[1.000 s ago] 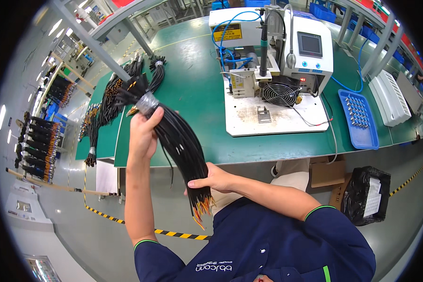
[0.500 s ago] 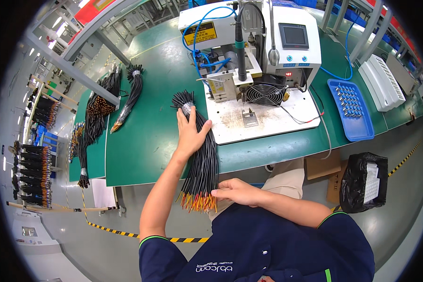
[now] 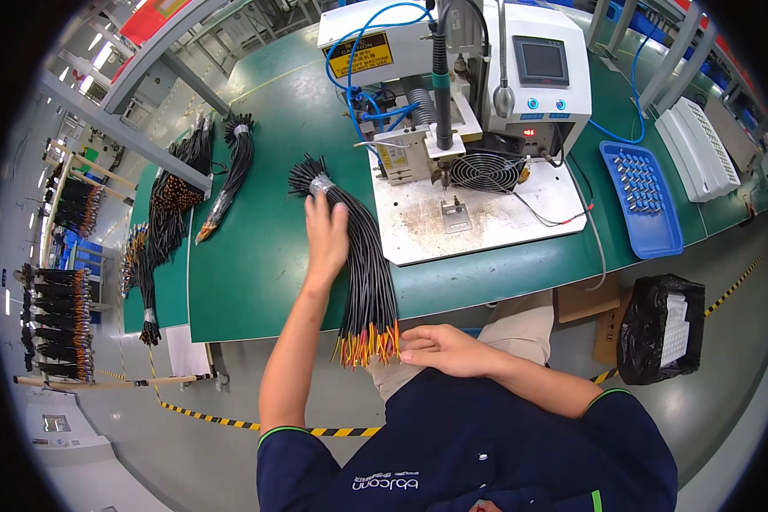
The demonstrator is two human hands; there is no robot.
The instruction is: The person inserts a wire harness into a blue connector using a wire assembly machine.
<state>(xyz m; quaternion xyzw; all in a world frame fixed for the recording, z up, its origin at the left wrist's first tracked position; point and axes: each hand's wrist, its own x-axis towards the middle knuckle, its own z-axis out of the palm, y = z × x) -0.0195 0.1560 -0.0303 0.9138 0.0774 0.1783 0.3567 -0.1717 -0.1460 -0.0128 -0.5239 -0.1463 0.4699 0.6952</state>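
Note:
A thick bundle of black cables [image 3: 367, 264] lies on the green table, its lower end hanging over the front edge. Clear wrap binds it near the top, and red and yellow wire ends [image 3: 367, 343] fan out at the bottom. My left hand [image 3: 325, 239] rests against its upper left side, just below the wrap, fingers stretched out rather than wrapped round. Beside the coloured ends is my right hand [image 3: 448, 349], its fingers loosely extended and apart; whether the fingertips touch the wires is hard to tell.
Right of the bundle stands a white bench machine [image 3: 478, 230] with a fan and screen. A blue tray [image 3: 657, 226] of small metal parts sits farther right. More cable bundles [image 3: 230, 171] lie at the left. Below the table's right side is a black-lined bin [image 3: 644, 333].
The bundle's wrapped top has swung left, and its coloured ends have shifted slightly up and right. My left hand has moved left with it; my right hand has moved slightly right, its fingers loosening.

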